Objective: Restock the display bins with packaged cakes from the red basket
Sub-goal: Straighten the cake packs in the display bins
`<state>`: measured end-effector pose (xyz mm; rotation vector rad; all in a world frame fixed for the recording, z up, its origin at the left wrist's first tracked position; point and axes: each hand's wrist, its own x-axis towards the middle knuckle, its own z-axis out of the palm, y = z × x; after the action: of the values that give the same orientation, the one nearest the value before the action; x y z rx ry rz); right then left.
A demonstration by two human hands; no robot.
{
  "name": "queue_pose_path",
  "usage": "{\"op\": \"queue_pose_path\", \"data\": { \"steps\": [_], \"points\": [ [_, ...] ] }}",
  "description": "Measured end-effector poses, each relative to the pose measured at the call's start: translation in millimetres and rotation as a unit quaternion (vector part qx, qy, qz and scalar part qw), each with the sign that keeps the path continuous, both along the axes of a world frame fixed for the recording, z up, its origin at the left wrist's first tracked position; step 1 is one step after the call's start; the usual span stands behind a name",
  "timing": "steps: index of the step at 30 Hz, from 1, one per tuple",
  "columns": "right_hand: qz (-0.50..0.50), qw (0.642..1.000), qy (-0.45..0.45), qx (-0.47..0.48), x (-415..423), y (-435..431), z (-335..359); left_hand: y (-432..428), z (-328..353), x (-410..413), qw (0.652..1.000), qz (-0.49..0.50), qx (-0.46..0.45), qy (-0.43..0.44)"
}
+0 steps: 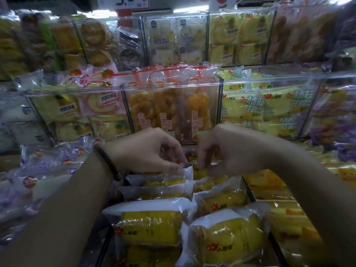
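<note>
The yellow cake packs (pixel 150 226) fill the front bin. Each carries a red heart logo, its dark print too blurred to read. Above and right of them, green-and-yellow packs (pixel 287 105) read 杨枝甘露. The left hand (pixel 148 151) — beaded bracelet (pixel 107 162) at the wrist — pinches the white edge of a rear cake pack (pixel 165 181) with curled fingers. The right hand (pixel 227 151), just beside it, curls its fingers down onto the packs — whether it grips one, I cannot tell.

Cakes (pixel 150 228) in bin (pixel 249 192); shelves (pixel 269 79) behind

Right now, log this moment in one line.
left hand: pinches rear cake packet | right hand: pinches neighbouring packet | basket: not in view
</note>
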<state>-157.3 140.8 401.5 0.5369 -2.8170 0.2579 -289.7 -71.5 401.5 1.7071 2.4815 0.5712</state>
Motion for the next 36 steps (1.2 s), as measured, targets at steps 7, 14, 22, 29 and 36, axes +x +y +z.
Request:
{"op": "queue_pose_path", "data": {
  "steps": [7,14,22,29,36],
  "points": [
    [0.004,0.994,-0.104,0.024,-6.8,-7.0,-9.9,8.8,-7.0,4.2,0.997,0.008,-0.066,0.025],
    [-0.041,0.998,-0.031,0.047,-8.5,-17.1,-14.4,7.5,-7.6,2.7,0.989,0.054,-0.102,0.095],
    [-0.154,0.979,0.069,0.112,-6.2,-27.6,-15.1,1.2,1.0,5.8,0.985,0.057,-0.141,0.081],
    [-0.212,0.964,0.121,0.104,-10.4,-39.5,-21.8,1.7,0.3,3.1,0.984,0.054,-0.146,0.082],
    [-0.189,0.970,0.126,0.083,-15.6,-38.6,-30.8,5.6,-7.4,4.2,0.986,0.043,-0.121,0.103]
  ]
}}
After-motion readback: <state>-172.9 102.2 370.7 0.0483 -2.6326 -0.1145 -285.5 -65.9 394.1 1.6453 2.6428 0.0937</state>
